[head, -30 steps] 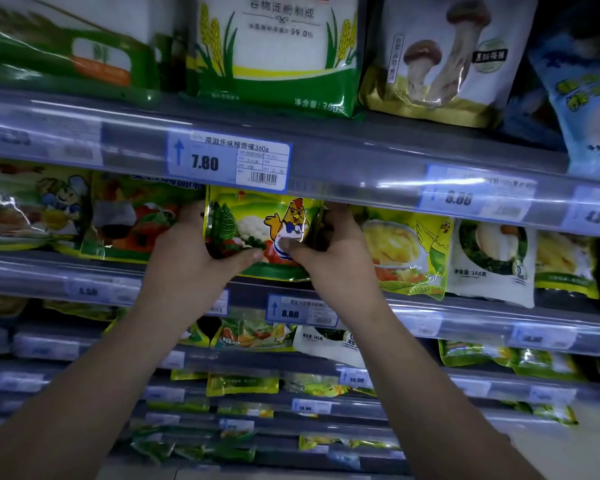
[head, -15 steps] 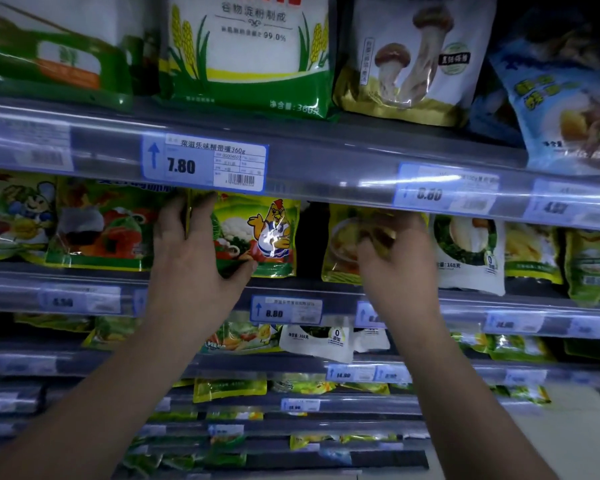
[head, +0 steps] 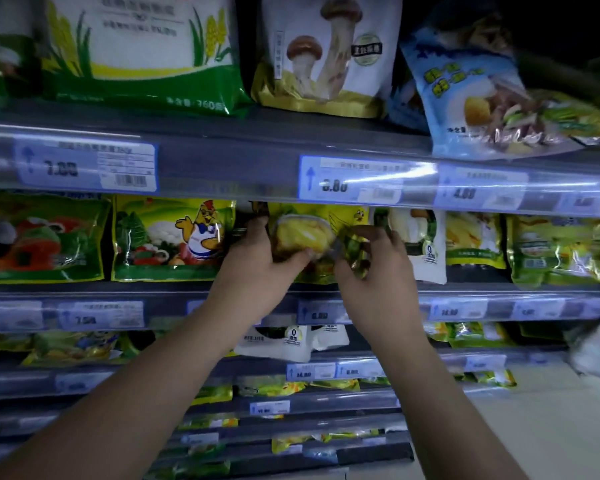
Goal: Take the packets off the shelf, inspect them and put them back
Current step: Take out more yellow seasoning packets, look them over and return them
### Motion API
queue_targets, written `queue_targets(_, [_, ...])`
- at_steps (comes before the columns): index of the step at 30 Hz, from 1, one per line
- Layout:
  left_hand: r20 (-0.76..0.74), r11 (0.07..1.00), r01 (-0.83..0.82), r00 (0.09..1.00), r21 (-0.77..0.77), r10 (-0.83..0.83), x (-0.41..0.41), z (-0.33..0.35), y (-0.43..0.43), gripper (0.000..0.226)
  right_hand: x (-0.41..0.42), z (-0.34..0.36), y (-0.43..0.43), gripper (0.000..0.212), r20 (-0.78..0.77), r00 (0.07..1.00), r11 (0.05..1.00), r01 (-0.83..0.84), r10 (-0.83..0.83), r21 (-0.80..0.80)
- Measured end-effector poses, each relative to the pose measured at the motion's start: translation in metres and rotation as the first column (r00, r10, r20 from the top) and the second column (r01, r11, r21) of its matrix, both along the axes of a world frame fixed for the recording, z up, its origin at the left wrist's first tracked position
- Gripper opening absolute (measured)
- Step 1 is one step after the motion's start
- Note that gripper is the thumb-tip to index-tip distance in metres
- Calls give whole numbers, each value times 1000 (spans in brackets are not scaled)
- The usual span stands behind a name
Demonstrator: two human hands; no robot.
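Both hands are raised to the second shelf from the top, and they meet on one yellow packet that shows a bowl of pale yellow food. The left hand closes on the left part of this packet: its thumb lies across the front, under the bowl picture, and its fingers go behind the left edge. The right hand pinches the lower right corner of the same packet, where the foil is green and crumpled, with the fingers curled around it. The packet stands on the shelf or just above it; I cannot tell if it is lifted, because the hands cover its bottom edge. Its top is hidden under the price rail of the shelf above. Just to the left stands a green and yellow packet with a cartoon chicken, upright and not touched by the hands. To the right there is a white packet with a green ring, partly behind the right hand. On the top shelf a white bag with mushrooms stands above the hands, beside a green and white bag with corn drawings. The picture is a little blurred, so the small text is not readable.
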State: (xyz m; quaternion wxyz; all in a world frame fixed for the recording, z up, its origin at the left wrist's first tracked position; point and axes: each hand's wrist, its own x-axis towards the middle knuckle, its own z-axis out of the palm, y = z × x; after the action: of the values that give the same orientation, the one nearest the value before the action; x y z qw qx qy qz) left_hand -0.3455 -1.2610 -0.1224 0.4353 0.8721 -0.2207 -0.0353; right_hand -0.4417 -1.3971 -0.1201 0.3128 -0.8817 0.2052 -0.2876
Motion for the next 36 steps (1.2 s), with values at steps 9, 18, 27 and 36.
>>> queue_targets(9, [-349,904,-21,926,-427,-144,-6,20,-3,38,-18,7,-13,30,173,978,957,-158,117,244])
queue_targets(18, [-466,883,165,799,-439,-381,-78,12,11,35,-79,1,-48,24,275,885,451,-434,377,780])
queue_targets(27, [-555,847,32,743,-531,-376,-98,-10,9,32,-116,-26,-55,52,330,868,282,-445,372,850])
queue_targets(36, [-568,815,173,637,-553,-521,-75,-21,16,34,-121,-23,-31,55,277,936,375,-342,217,862])
